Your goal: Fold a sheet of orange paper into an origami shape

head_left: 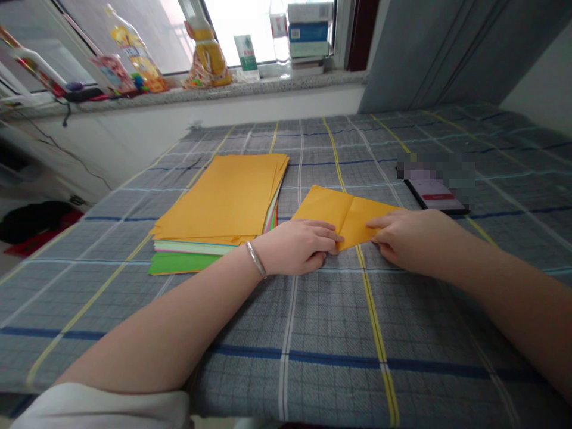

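Observation:
A sheet of orange paper, folded and with a crease down its middle, lies on the cloth in front of me. My left hand, a silver bangle at its wrist, rests over the sheet's lower left part, fingers together and pressed on its near edge. At the right part of the same sheet, my right hand grips the edge between thumb and fingers. Both hands partly cover the paper. Left of it lies a stack of coloured paper, orange on top, with white, pink and green sheets showing below.
A checked grey cloth covers the surface. At the right lies a phone, partly blurred out. Along the windowsill stand a drink bottle, a yellow container, a green-and-white tube and stacked boxes.

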`<state>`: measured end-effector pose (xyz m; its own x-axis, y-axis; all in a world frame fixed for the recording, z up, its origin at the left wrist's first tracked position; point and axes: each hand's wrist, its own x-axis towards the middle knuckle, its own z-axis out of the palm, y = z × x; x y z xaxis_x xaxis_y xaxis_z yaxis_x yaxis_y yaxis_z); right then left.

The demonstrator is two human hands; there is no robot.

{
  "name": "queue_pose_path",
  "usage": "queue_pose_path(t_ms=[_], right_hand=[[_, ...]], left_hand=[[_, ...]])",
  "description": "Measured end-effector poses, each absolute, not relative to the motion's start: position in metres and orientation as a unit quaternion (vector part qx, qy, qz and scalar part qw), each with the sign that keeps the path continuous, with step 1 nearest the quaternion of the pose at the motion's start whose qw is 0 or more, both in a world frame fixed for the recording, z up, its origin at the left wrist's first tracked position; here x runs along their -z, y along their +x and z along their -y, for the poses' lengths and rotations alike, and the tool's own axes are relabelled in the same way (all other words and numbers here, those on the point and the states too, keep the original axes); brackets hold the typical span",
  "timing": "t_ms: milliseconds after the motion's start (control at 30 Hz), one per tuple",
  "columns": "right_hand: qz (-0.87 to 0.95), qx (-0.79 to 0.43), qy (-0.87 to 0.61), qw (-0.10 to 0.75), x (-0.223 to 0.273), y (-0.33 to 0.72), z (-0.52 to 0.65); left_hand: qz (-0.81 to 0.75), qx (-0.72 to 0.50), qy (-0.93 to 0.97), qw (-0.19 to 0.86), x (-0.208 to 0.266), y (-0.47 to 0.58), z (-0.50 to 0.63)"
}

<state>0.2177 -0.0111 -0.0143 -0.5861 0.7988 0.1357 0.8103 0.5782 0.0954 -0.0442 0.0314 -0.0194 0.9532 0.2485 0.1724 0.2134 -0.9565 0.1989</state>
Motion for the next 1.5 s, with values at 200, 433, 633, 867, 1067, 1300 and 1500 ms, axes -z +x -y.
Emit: queue_pose_path(t_ms=[200,433,633,867,1067,1300,1500], right_hand=[[0.835,0.065,-0.537,-0.101,0.006,0.218,0.010],[0.827,0.077,-0.554,-0.058,0.019,0.231,0.006],[0.795,0.087,-0.592,-0.100,0.013,0.230,0.004],[0.763,0.088,-0.626,-0.134,0.003,0.233,0.006],[0.772,0.185,-0.600,-0.091,-0.004,0.222,0.015],[0.804,0.268,-0.531,-0.021,-0.008,0.206,0.030],[0.931,0.170,-0.316,0.073,0.022,0.201,0.005]], left_hand=[[-0.110,-0.097,0.985,0.089,0.019,-0.044,-0.032],[-0.113,-0.101,0.984,0.097,0.018,-0.044,-0.032],[-0.114,-0.095,0.985,0.089,0.019,-0.044,-0.032],[-0.115,-0.095,0.985,0.088,0.019,-0.044,-0.033],[-0.111,-0.096,0.985,0.093,0.019,-0.044,-0.034],[-0.113,-0.099,0.981,0.121,0.020,-0.044,-0.034],[-0.145,-0.130,0.960,0.202,0.026,-0.046,-0.036]])
